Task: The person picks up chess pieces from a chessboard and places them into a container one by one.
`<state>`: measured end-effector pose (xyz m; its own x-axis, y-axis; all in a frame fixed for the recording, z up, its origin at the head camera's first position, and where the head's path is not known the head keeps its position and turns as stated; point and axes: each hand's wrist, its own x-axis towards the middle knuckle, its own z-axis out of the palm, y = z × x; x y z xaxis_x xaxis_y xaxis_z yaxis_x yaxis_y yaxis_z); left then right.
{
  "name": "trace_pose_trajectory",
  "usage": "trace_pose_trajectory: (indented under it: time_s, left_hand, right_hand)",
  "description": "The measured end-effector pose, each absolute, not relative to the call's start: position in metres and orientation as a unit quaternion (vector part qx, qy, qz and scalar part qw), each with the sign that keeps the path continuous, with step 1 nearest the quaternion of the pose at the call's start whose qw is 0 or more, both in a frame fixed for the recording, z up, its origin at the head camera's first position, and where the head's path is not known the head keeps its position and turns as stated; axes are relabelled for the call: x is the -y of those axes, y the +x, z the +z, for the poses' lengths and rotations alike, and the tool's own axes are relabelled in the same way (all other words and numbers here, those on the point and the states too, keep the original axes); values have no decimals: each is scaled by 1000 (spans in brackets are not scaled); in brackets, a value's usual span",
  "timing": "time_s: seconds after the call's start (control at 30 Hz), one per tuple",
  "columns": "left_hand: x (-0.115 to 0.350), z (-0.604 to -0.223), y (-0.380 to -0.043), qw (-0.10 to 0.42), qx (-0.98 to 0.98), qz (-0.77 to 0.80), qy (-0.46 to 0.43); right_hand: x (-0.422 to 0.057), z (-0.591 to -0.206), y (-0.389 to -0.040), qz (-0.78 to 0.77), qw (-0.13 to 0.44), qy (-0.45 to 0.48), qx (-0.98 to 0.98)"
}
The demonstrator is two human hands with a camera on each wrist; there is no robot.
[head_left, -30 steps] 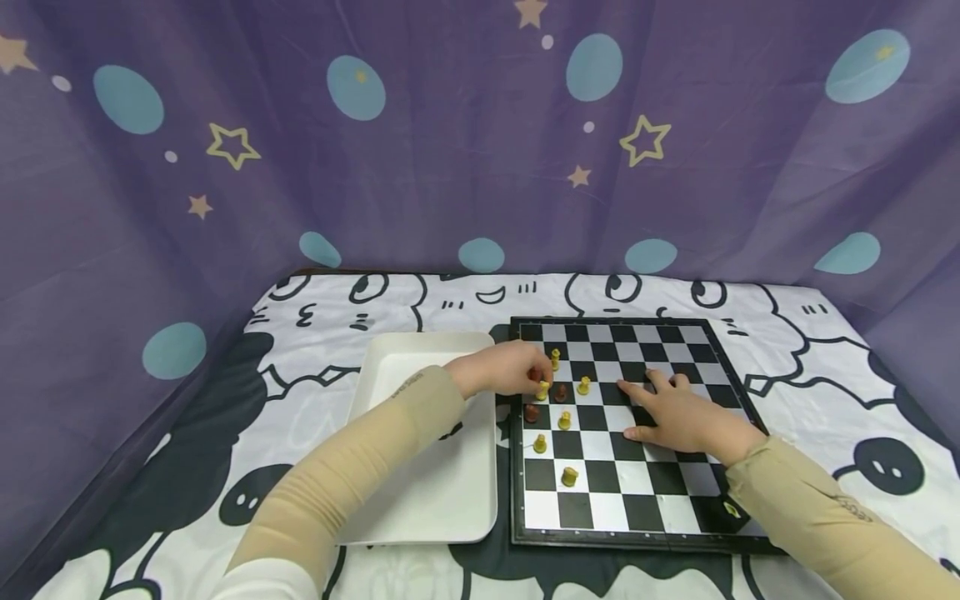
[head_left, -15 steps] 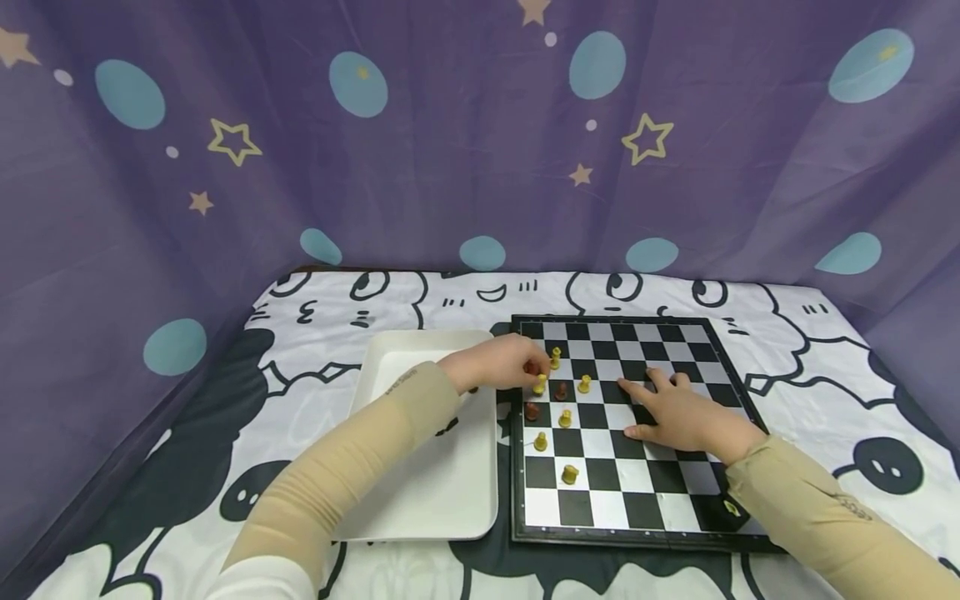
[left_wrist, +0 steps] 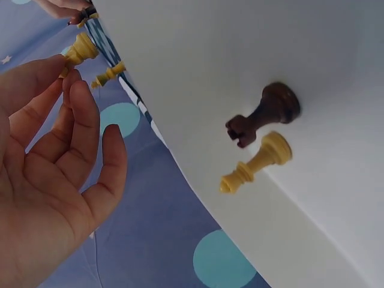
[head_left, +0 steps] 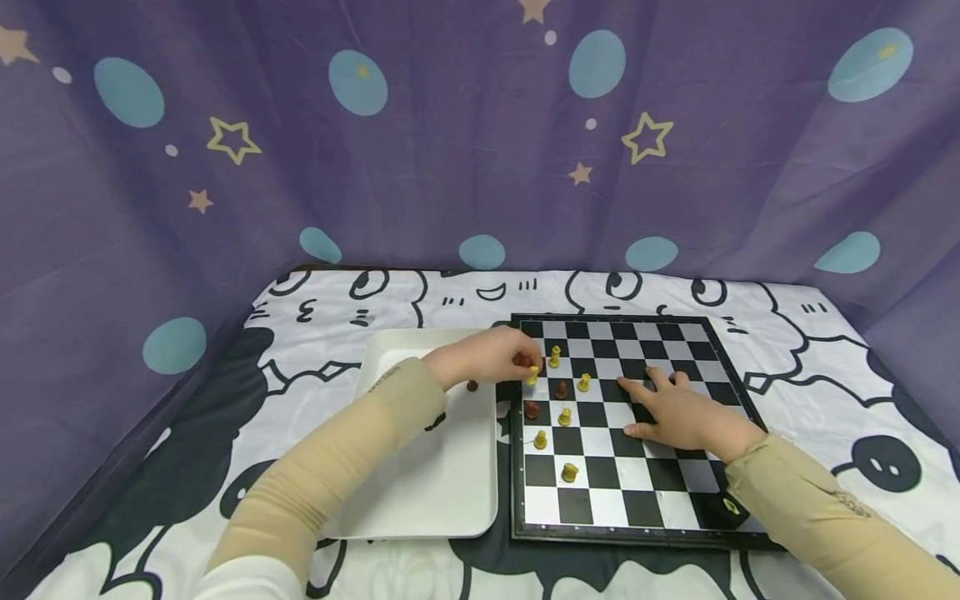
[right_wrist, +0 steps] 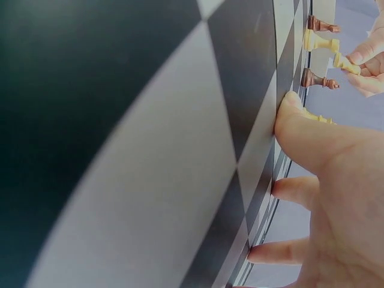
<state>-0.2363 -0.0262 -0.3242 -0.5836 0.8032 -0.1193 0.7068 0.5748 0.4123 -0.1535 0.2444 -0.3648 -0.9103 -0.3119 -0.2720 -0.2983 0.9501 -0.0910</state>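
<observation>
Between thumb and fingertips, my left hand (head_left: 491, 354) pinches a yellow chess piece (left_wrist: 81, 49) above the left edge of the chessboard (head_left: 630, 525). The fingers partly cover its upper end. My right hand (head_left: 686, 417) rests on the right half of the board with fingers spread, thumb and fingertips touching the squares in the right wrist view. Several yellow chess pieces (head_left: 565, 417) stand on the board's left side. Among them are two reddish-brown pieces (head_left: 561, 389), one of them close to the left edge (head_left: 531, 409).
A white tray (head_left: 420, 525) lies left of the board, under my left forearm. Inside it are a dark brown rook (left_wrist: 267, 111) and a yellow chess piece (left_wrist: 258, 162). A cartoon-print cloth (head_left: 480, 308) covers the table, with a purple curtain (head_left: 480, 183) behind.
My left hand has lifted the yellow piece off its square and moved slightly left toward the tray. The right hand has stayed in place.
</observation>
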Motion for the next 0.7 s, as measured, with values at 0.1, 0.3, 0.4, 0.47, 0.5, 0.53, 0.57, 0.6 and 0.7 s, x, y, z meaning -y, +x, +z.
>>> trace_pose_trajectory:
  time_s: [0.1,0.3,0.4,0.47,0.5,0.53,0.57,0.6,0.7]
  left_hand:
    - [30,-323,-238,144,-872,168,437]
    - [37,-319,-237,143,-872,176,434]
    - [40,-317,-236,145,-875,176,427]
    - [42,-317,-236,146,-877,177,422]
    - [43,-317,-236,146,-878,180,419]
    - [44,-317,-236,146,-879,182,417]
    - [46,-316,-236,146,-880,183,414]
    - [47,-316,-237,145,-880,185,412]
    - [53,-316,-237,142,-882,187,409]
  right_hand:
    - [-243,-364,-154,-27,145,-153,-977]
    - [-243,-365,-154,-25,148,-152,-977]
    - [-243,-364,-153,-24,149,-152,-977]
    - [-243,-363,-153,-25,149,-151,-977]
    - [-243,-363,-153,-25,150,-151,-977]
    - [-243,-363,-153,-25,150,-151,-977]
    - [-243,-363,-153,-25,150,-151,-977]
    - [-242,-363,-153,-25,151,-149,-977]
    - [-242,-364,-154,-26,150,-149,-977]
